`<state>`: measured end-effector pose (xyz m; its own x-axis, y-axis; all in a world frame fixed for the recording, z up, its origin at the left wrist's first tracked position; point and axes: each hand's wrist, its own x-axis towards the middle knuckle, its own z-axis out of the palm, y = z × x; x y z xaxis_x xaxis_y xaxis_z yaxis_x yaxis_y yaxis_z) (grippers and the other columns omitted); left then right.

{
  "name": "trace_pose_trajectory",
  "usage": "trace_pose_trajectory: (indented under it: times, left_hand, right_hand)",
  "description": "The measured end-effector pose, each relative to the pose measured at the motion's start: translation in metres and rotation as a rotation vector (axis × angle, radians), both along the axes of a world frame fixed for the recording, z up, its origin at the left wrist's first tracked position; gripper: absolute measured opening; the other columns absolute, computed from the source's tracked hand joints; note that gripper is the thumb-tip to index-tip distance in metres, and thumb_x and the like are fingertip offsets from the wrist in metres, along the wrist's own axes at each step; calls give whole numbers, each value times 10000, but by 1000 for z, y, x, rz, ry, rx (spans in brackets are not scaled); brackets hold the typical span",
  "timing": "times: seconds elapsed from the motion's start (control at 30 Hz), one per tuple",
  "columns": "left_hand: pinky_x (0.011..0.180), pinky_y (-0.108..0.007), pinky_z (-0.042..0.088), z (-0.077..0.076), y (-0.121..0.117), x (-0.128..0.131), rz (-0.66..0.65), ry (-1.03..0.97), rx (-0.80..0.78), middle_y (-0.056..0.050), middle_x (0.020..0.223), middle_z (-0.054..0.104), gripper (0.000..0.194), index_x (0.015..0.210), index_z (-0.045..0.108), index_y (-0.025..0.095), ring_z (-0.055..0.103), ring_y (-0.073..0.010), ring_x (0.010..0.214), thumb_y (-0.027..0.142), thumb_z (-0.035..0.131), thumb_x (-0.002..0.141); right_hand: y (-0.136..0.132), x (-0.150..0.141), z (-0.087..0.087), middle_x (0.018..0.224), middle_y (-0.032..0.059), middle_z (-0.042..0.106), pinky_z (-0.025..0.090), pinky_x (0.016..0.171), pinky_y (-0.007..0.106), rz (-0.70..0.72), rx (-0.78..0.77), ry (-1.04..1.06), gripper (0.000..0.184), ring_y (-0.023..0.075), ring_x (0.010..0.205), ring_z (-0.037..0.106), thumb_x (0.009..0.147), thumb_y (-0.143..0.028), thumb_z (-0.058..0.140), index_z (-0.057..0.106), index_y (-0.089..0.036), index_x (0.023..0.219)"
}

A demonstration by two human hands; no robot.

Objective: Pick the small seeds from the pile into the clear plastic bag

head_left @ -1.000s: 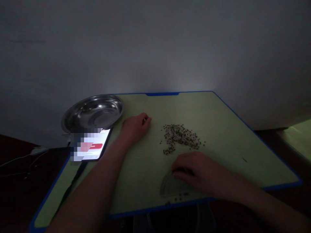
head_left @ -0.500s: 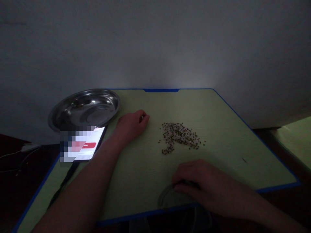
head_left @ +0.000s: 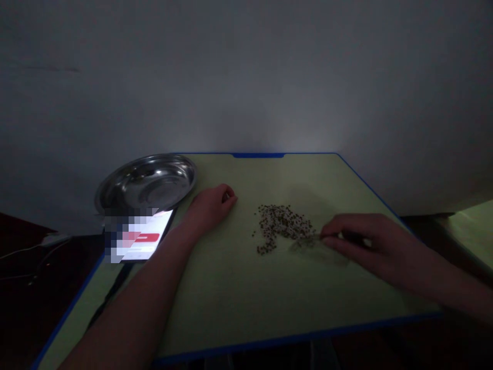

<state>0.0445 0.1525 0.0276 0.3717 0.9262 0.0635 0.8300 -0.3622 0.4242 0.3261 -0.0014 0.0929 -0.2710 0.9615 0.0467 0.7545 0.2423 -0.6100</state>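
A loose pile of small dark and pale grains (head_left: 283, 222) lies spread on the pale green tabletop (head_left: 239, 298). My right hand (head_left: 370, 244) is closed by the pile's right edge, pinching a clear half-round plastic piece that looks like a protractor (head_left: 304, 244). The piece is hard to see in the dim light; its left end reaches the near right side of the grains. To the left of the pile, my left hand (head_left: 211, 205) rests on the table with its fingers curled closed. Something pale may be within them, but I cannot make it out.
A shiny metal basin (head_left: 148, 185) stands at the back left. In front of it lies a lit phone (head_left: 150, 239), with a dark strap (head_left: 111, 295) nearer me. A grey wall (head_left: 246, 77) rises behind the table, whose edge is blue.
My right hand has carried the clear protractor from the table's near edge forward and right to the grains. My left hand has stayed about where it was. The view has shifted slightly.
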Motion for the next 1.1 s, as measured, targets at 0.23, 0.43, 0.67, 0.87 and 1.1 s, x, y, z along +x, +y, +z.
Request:
trace_pose_trajectory:
  times: [0.23,0.43,0.67,0.87,1.1]
  left_hand:
    - [594,-279,415,2,3,-4,-24,-15,-34,-39,805,704,248,908,630,207,622,-168,677,392,471,867]
    - [584,-277,396,11,-1,-2,-7,52,-47,-42,798,699,239,887,630,201,615,-172,667,357,449,870]
    - [613,-284,403,11,0,-3,-43,77,-52,-49,803,698,315,854,630,200,615,-182,690,398,390,905]
    - [614,-296,391,9,-1,-2,4,48,-25,-48,738,662,399,746,575,203,604,-197,683,476,341,918]
    - [586,-292,356,13,0,-2,0,2,-57,-23,611,600,481,617,520,214,560,-184,607,556,341,905]
  right_hand:
    - [42,30,24,701,20,646,426,557,302,-182,175,-14,254,168,618,562,882,-443,548,667,-226,825]
    - [73,37,-10,700,15,614,419,588,280,-146,40,5,207,149,632,547,892,-338,493,611,-182,825]
    - [76,52,-44,666,-5,559,390,420,254,-284,-134,91,311,108,422,477,875,-364,468,609,-125,1016]
    - [79,63,-47,612,-5,585,385,424,253,-332,-83,73,384,121,425,489,836,-364,512,661,-130,1103]
    - [89,79,-58,602,21,629,398,474,277,-359,-52,21,408,154,486,526,826,-357,527,684,-96,1098]
